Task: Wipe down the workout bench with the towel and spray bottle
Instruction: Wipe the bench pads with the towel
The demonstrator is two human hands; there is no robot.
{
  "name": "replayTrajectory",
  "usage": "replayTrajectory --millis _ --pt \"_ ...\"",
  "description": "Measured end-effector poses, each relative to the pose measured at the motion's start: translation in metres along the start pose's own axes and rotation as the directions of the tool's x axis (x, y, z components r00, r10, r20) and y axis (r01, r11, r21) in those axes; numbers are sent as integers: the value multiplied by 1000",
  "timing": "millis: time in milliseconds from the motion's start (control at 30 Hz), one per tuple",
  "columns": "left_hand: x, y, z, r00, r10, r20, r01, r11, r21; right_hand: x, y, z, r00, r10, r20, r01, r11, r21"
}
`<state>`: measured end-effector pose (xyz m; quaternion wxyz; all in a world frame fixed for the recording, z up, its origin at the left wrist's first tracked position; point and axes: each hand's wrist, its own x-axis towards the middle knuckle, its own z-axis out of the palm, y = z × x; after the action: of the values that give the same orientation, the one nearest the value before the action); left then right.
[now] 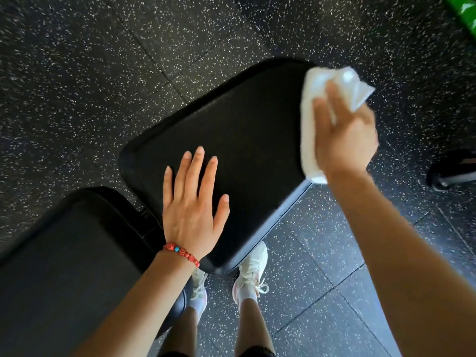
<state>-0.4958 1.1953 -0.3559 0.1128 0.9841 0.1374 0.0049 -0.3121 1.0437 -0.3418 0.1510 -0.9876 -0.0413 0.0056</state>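
The black padded seat of the workout bench (pixel 247 140) fills the middle of the view, and its second pad (pixel 72 253) lies at the lower left. My left hand (pixel 193 204) rests flat on the seat's near end, fingers straight and spread, a red bead bracelet on the wrist. My right hand (pixel 345 132) presses a white towel (pixel 309 119) against the seat's right edge, fingers laid over the cloth; the hand and towel are blurred. No spray bottle is in view.
Black speckled rubber floor tiles (pixel 90 73) surround the bench. My legs and white trainers (pixel 253 274) stand just under the seat's near edge. A dark wheeled foot of some equipment (pixel 453 168) sits at the right edge, and something green (pixel 463 14) shows at the top right corner.
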Motion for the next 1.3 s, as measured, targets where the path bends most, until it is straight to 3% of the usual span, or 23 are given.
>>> replayTrajectory --millis 33,100,300,500,667,767,967,1100,1200,1300 --pt "0 0 1 1000 3 -12 -3 1000 -5 2 4 0 993 112 25 -113 991 66" --pt "-2 0 1 1000 2 -26 -3 1000 -21 -14 1 -1 979 202 12 -202 969 145" --pt "-3 0 3 999 12 -39 -12 1000 -19 -122 -20 20 980 193 -48 -178 960 217" --pt "-4 0 4 1000 23 -17 -24 1000 -14 -155 -34 25 974 202 -101 -173 954 245" --pt "-2 1 -5 998 30 50 -28 999 -35 -203 -51 22 990 134 40 -139 938 318" --pt "-4 -4 -16 993 58 102 -47 993 -108 -210 -54 11 995 86 58 -100 943 318" --pt "-45 -19 -50 988 88 127 -66 983 -169 -227 -55 -25 930 146 337 -279 878 389" --pt "-73 -23 -73 989 78 125 -55 983 -173 -248 -55 -50 934 195 299 -301 882 363" --pt "-86 -21 -91 988 105 114 -85 982 -168 -254 -58 -72 889 303 343 -429 811 398" --pt "-94 -17 -112 987 130 92 -113 979 -170 -259 -58 -100 881 352 317 -464 776 428"
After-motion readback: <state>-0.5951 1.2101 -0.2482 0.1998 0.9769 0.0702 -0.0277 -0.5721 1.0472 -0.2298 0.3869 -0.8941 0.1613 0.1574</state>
